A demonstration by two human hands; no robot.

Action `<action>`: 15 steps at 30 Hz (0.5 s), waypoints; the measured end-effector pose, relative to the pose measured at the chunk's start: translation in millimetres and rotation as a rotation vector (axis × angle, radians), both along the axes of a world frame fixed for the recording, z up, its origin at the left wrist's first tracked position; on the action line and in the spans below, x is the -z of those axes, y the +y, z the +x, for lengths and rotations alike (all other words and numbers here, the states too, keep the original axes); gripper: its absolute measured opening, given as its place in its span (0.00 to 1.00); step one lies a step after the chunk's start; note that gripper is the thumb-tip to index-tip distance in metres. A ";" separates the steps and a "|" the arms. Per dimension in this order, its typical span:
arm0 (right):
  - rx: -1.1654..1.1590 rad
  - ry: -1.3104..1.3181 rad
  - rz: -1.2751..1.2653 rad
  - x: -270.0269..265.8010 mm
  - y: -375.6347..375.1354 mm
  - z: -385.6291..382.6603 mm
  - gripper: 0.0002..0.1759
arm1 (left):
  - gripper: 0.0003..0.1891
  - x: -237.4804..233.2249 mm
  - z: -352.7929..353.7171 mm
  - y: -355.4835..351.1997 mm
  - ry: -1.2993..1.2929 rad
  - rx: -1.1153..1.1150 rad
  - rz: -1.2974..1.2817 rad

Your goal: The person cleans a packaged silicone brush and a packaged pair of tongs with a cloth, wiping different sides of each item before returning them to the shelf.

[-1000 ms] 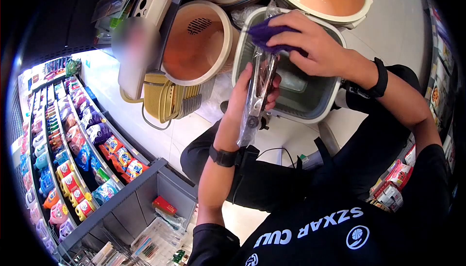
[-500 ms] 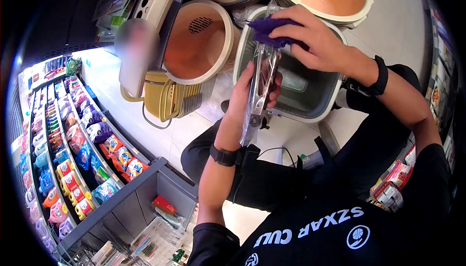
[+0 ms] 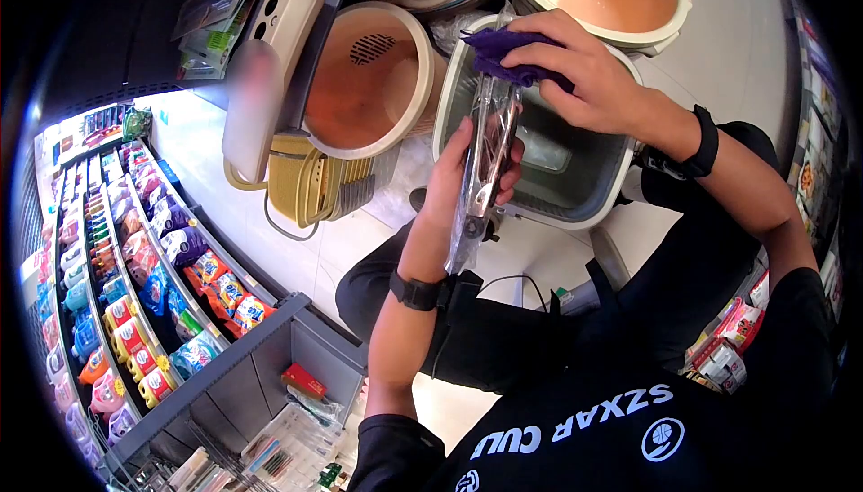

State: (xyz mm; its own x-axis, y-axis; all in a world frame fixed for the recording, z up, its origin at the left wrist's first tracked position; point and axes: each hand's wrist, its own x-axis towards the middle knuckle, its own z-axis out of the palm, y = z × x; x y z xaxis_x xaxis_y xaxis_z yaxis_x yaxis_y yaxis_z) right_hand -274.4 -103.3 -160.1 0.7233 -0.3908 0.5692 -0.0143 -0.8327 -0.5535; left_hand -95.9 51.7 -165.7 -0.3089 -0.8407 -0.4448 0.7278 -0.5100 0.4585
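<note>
In my left hand (image 3: 449, 173) is a long, narrow metal utensil (image 3: 488, 186) in a clear plastic sleeve, held upright at a slight tilt with my fingers wrapped round its middle. A round pivot or hole shows near its lower end; the exact kind I cannot tell. My right hand (image 3: 598, 83) pinches a purple cloth (image 3: 503, 47) against the upper part of the sleeve. Both hands are over a grey-green rectangular basin (image 3: 593, 168), which has a pale rim and a clear plastic piece inside.
Round orange-lined basins (image 3: 369, 88) stand at the back, beside a stack of yellow items (image 3: 297, 177). Shelves of detergent bottles and packs (image 3: 135, 312) run along the left. A grey bin (image 3: 270, 357) with packaged goods is at lower left. My bent legs are below the basin.
The purple cloth and right-hand fingers have shifted very slightly on the sleeve's top. The left hand keeps its hold, with the utensil turned a little.
</note>
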 end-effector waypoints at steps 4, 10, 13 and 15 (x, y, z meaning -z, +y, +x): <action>-0.002 0.011 0.003 0.1 -0.1 -0.3 0.24 | 0.29 -0.5 -1.0 0.7 -0.005 -0.013 0.035; 0.001 0.027 0.012 1.6 1.8 -0.1 0.24 | 0.30 0.4 -0.9 -0.2 0.010 -0.012 0.021; -0.058 0.062 0.023 4.0 9.8 2.0 0.25 | 0.30 2.4 -3.2 0.9 -0.015 -0.071 0.075; -0.137 0.093 0.067 3.2 17.2 3.3 0.26 | 0.28 7.3 -1.9 1.7 -0.048 -0.085 0.100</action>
